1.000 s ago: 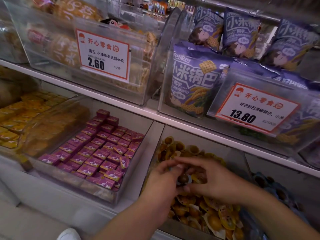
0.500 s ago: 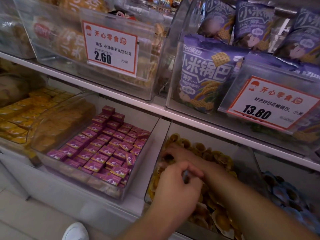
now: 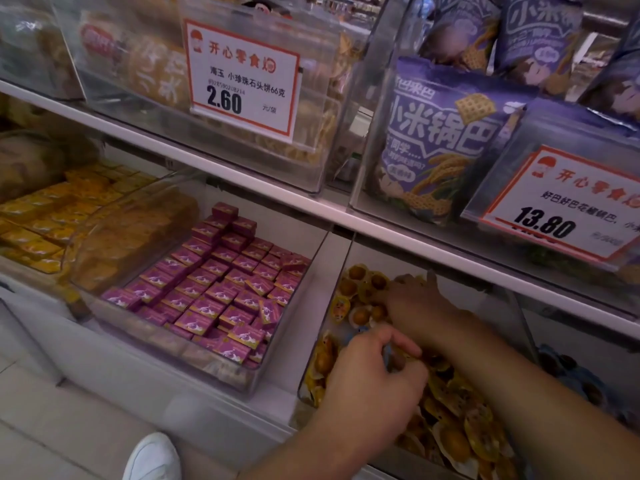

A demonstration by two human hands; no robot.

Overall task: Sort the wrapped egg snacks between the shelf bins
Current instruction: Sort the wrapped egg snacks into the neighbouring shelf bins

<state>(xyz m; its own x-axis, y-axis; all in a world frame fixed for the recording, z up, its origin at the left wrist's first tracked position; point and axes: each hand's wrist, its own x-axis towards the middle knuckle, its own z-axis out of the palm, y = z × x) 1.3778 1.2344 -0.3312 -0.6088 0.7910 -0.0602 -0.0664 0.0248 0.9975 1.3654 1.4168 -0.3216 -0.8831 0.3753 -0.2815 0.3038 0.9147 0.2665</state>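
Note:
A clear shelf bin on the lower shelf holds a heap of yellow-wrapped egg snacks. My left hand hovers over the middle of the heap, fingers curled, pinching a small wrapped egg snack of which only a bluish sliver shows. My right hand reaches to the back of the same bin, fingers stretched out over the eggs there; its fingertips are partly buried. The neighbouring bin on the right holds blue-wrapped egg snacks, seen dimly through its wall.
Left of the egg bin stands a clear bin of purple boxes, then yellow packets. The upper shelf edge hangs low over my right hand, with price cards and purple bags above. My white shoe is below.
The two hands, together on one egg snack a second ago, have parted. My right hand moved to the back of the bin; my left hand stayed mid-bin, curled round the snack.

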